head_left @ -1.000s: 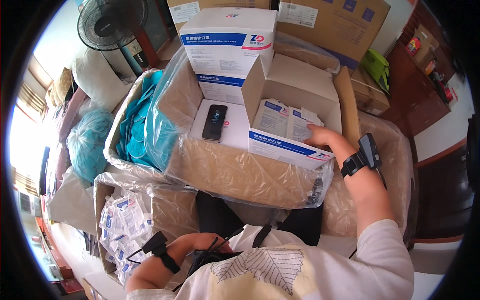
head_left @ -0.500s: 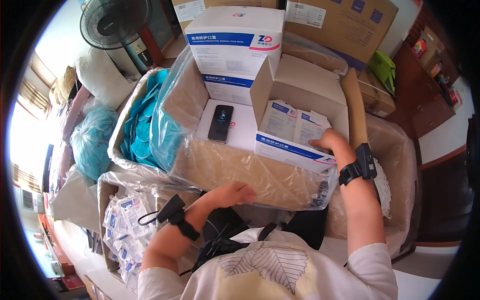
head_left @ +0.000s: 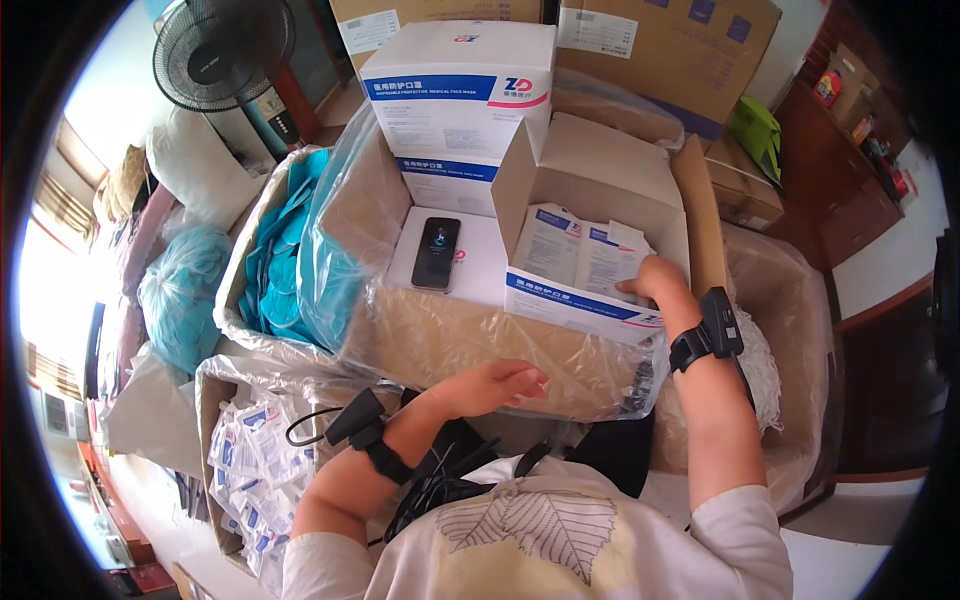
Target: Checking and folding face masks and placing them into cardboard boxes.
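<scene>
Left hand [head_left: 500, 386] hangs over the near side of the big brown carton [head_left: 455, 345], fingers loosely bent and holding nothing visible; a second ago it was down by the lap. Right hand [head_left: 656, 278] stays inside the open white box [head_left: 575, 299], fingers curled at the right-hand packet [head_left: 606, 264]; whether they pinch it cannot be told. That packet lies just left of the right hand and well ahead of the left, beside a left-hand packet [head_left: 548, 246]. Both point their blue-printed ends away from the person, tipped slightly rightward; the front wall hides their lower ends, so the long axis is unclear. A phone [head_left: 437, 252] lies farther left.
</scene>
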The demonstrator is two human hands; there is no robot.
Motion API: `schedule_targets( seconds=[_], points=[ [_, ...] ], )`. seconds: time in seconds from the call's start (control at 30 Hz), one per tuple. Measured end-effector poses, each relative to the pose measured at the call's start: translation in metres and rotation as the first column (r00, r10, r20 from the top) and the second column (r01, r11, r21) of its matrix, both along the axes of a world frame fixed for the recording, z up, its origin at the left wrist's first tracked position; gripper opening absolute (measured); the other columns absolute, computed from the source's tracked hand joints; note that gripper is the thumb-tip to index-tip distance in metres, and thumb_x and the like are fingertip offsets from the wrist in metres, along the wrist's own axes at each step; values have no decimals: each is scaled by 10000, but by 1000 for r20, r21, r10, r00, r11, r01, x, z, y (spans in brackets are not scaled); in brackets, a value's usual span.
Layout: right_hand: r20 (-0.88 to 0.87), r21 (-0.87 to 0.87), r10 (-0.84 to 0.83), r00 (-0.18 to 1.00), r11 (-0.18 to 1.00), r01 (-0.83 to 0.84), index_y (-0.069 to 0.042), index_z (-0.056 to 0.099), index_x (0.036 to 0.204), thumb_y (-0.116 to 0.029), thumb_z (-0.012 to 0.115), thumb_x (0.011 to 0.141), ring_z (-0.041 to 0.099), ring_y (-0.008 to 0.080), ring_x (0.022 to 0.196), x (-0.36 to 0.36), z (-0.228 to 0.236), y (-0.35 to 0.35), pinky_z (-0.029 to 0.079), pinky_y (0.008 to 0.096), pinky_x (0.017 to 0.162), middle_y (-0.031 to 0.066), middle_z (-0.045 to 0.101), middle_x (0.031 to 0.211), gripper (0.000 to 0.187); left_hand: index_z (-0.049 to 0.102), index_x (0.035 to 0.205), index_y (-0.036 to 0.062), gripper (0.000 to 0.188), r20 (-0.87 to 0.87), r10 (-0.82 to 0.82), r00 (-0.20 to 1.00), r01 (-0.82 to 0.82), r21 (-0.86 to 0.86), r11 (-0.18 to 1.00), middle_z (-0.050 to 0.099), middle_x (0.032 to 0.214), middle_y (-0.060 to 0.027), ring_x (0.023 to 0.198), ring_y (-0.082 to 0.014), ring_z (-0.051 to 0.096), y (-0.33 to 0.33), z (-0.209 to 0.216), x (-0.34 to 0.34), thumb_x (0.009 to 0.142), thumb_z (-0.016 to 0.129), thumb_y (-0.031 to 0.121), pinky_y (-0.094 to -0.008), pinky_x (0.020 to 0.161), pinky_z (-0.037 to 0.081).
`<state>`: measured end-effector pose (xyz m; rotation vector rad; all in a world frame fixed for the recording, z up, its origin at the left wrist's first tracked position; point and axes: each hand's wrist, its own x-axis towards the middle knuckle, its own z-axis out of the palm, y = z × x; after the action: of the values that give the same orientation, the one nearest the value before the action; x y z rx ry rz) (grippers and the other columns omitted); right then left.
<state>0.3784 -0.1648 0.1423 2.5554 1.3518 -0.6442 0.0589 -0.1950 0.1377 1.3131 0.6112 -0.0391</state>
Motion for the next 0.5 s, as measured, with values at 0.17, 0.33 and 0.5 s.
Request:
schedule_targets(
  seconds=[0.17,0.33,0.5],
  points=[
    [-155,300,107,982,952,-57,25,619,957,-328,700,718,612,254,882,25,-28,-1,461,338,767,191,629,961,433,504,1188,25,431,21,29,999,-29,7,1000,583,1075,-90,1038,-169,538,-1,6,-7,942,399,364,-294,885,430],
    [-550,478,-84,831,784,396,14,563,1010,-236,578,849,582,197,838,34,-34,-1,449,323,741,121,620,940,298,519,1177,30,438,22,71,997,-71,-2,997,579,1074,-84,1039,-159,529,1,4,-10,940,398,378,-280,861,439],
    [-828,507,83,555,534,676,15,543,953,-246,520,886,563,150,793,30,-5,-19,457,317,684,71,598,866,271,542,1155,37,422,74,150,986,-151,3,989,592,1047,-72,1008,-148,541,1,1,-10,942,398,372,-273,854,442]
  ],
)
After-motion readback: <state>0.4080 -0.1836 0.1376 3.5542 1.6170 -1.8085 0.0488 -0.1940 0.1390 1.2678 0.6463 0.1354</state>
